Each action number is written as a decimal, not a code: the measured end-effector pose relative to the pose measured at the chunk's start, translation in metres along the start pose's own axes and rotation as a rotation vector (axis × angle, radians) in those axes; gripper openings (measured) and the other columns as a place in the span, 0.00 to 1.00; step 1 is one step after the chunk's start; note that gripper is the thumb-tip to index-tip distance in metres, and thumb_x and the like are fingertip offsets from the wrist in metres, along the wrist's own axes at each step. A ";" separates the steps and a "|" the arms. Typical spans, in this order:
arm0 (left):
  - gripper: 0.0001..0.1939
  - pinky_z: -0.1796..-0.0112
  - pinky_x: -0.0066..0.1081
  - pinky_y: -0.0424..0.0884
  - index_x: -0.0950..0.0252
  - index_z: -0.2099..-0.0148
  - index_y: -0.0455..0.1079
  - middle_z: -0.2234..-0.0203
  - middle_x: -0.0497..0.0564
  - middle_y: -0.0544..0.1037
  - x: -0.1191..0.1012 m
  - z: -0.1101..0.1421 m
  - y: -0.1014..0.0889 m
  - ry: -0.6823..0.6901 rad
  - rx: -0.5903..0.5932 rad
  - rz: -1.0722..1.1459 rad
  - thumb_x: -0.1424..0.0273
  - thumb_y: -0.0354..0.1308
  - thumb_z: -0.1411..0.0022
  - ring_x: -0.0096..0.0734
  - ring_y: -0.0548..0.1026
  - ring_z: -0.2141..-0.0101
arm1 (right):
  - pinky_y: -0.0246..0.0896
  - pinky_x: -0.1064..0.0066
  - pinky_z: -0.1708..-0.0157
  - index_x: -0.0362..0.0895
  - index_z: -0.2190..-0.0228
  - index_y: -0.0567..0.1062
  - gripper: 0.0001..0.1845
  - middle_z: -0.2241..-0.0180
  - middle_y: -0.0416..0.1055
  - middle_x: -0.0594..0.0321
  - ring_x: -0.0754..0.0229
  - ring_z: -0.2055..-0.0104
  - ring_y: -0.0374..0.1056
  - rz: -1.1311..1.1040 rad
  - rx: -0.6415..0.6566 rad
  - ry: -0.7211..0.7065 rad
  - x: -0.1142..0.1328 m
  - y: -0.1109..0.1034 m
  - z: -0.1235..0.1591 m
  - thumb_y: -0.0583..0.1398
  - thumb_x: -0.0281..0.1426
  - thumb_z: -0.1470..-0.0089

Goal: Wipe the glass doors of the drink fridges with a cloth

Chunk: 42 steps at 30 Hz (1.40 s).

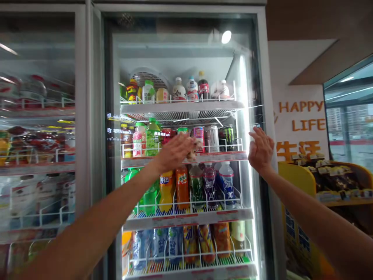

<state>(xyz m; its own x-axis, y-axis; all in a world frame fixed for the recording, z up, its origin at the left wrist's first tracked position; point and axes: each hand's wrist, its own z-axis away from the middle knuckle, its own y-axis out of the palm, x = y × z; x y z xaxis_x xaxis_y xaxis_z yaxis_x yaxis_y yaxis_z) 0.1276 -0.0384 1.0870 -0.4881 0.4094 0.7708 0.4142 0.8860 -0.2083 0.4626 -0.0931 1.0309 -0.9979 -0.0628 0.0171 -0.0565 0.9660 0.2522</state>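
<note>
The neighbouring drinks cooler (81,116) stands on your left; your left hand (175,149), fingers nearly straight, is up at the glass door (175,46) ahead, a pale blur by its fingertips, whether held or reflected you can't tell; bottles (166,193) line shelves behind; your right hand (260,149), loosely curled and empty, hovers near the right door frame (264,77).

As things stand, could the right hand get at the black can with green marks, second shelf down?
Probably not: the glass door, crossed by reflections, looks shut between the right hand and the black can.
</note>
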 end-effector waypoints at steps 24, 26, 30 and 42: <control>0.21 0.39 0.48 0.51 0.67 0.41 0.56 0.42 0.52 0.61 0.014 -0.028 0.017 -0.477 -0.288 -0.046 0.72 0.41 0.35 0.39 0.47 0.38 | 0.48 0.58 0.45 0.44 0.56 0.69 0.19 0.46 0.65 0.56 0.58 0.41 0.57 0.021 0.031 0.025 0.001 -0.002 0.000 0.45 0.31 0.44; 0.21 0.39 0.43 0.52 0.62 0.40 0.55 0.43 0.46 0.63 -0.030 -0.038 0.025 -0.214 -0.185 0.004 0.71 0.43 0.36 0.36 0.50 0.38 | 0.48 0.58 0.45 0.44 0.56 0.69 0.19 0.46 0.65 0.56 0.58 0.41 0.57 0.014 0.039 0.021 0.001 -0.002 0.000 0.45 0.31 0.44; 0.20 0.39 0.36 0.55 0.57 0.41 0.56 0.43 0.41 0.64 -0.034 -0.022 0.021 -0.037 -0.114 0.046 0.69 0.43 0.35 0.29 0.53 0.39 | 0.49 0.57 0.46 0.45 0.56 0.70 0.19 0.46 0.65 0.56 0.57 0.41 0.57 -0.006 0.020 0.014 0.001 -0.002 0.000 0.45 0.30 0.44; 0.22 0.38 0.38 0.49 0.61 0.39 0.54 0.41 0.44 0.60 -0.040 -0.024 0.026 -0.165 -0.112 0.058 0.70 0.41 0.35 0.28 0.40 0.37 | 0.48 0.56 0.45 0.46 0.55 0.69 0.19 0.46 0.64 0.57 0.57 0.41 0.56 0.010 0.052 0.044 0.003 -0.002 -0.001 0.45 0.30 0.45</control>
<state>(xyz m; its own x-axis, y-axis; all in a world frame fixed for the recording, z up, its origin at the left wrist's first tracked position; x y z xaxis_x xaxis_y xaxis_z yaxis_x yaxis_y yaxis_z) 0.1763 -0.0373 1.0650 -0.5761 0.4972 0.6488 0.5236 0.8340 -0.1742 0.4602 -0.0957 1.0309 -0.9961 -0.0627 0.0627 -0.0489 0.9783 0.2015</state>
